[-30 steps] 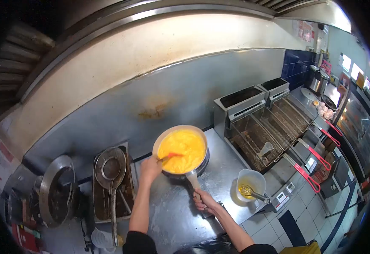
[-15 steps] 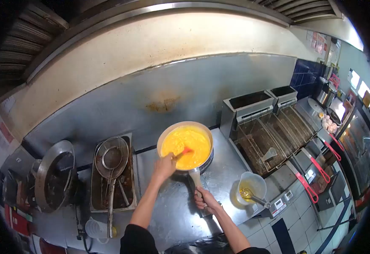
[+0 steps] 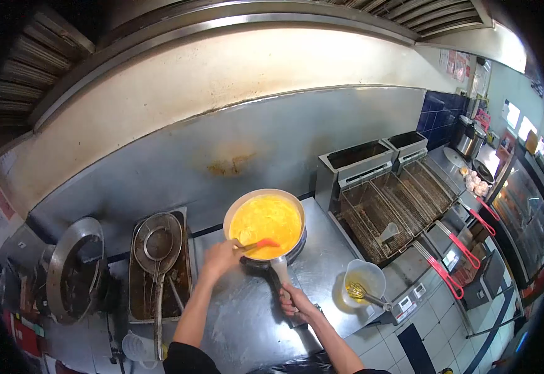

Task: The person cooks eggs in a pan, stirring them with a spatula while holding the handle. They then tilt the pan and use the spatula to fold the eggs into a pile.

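Note:
A frying pan (image 3: 229,225) with a light inside and a pale handle sits on a burner on the steel counter. Yellow beaten egg (image 3: 265,217) covers its bottom, with thicker, lumpy patches at the left. My left hand (image 3: 222,257) is closed around the handle of a spatula (image 3: 264,243), whose red head rests in the egg near the pan's front side. My right hand (image 3: 298,302) is wrapped around the pan handle (image 3: 280,269).
Right of the pan stands a clear plastic jug (image 3: 371,279) with a whisk (image 3: 362,292) in it. Deep fryers with wire baskets (image 3: 378,215) lie beyond. At left are strainers (image 3: 158,244) over a metal tray (image 3: 184,274), a large wok-like pan (image 3: 57,274) and another plastic jug (image 3: 136,348).
The spatula has swept toward the front of the pan, its red head now nearer the handle side. My right hand keeps its grip. The whole view has shifted slightly.

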The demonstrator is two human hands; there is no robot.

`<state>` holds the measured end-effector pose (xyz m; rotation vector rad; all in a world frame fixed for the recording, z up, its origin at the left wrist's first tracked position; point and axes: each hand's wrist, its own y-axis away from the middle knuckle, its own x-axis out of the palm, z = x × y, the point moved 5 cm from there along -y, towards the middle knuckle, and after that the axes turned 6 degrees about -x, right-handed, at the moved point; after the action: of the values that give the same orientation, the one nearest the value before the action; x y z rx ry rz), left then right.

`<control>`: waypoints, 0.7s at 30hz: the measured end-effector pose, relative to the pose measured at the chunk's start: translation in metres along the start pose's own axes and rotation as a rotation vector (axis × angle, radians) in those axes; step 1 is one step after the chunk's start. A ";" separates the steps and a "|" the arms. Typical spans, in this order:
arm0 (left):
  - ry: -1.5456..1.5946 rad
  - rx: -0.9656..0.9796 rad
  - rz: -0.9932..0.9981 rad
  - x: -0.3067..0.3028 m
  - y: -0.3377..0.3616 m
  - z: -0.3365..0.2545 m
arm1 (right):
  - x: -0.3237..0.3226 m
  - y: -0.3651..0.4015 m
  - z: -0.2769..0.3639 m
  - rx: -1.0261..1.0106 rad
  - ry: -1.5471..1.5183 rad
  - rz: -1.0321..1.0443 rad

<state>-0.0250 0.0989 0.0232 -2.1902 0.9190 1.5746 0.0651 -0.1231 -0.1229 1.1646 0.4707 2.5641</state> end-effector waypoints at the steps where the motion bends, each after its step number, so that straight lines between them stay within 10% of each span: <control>1: -0.024 -0.052 -0.019 -0.016 0.002 0.001 | 0.002 0.000 -0.001 0.010 -0.005 0.002; 21: 0.005 -0.093 -0.047 0.014 -0.018 -0.003 | 0.005 -0.003 -0.007 -0.046 0.013 -0.029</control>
<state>-0.0081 0.1064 0.0094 -2.2616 0.8049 1.6215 0.0573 -0.1195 -0.1253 1.1176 0.4266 2.5454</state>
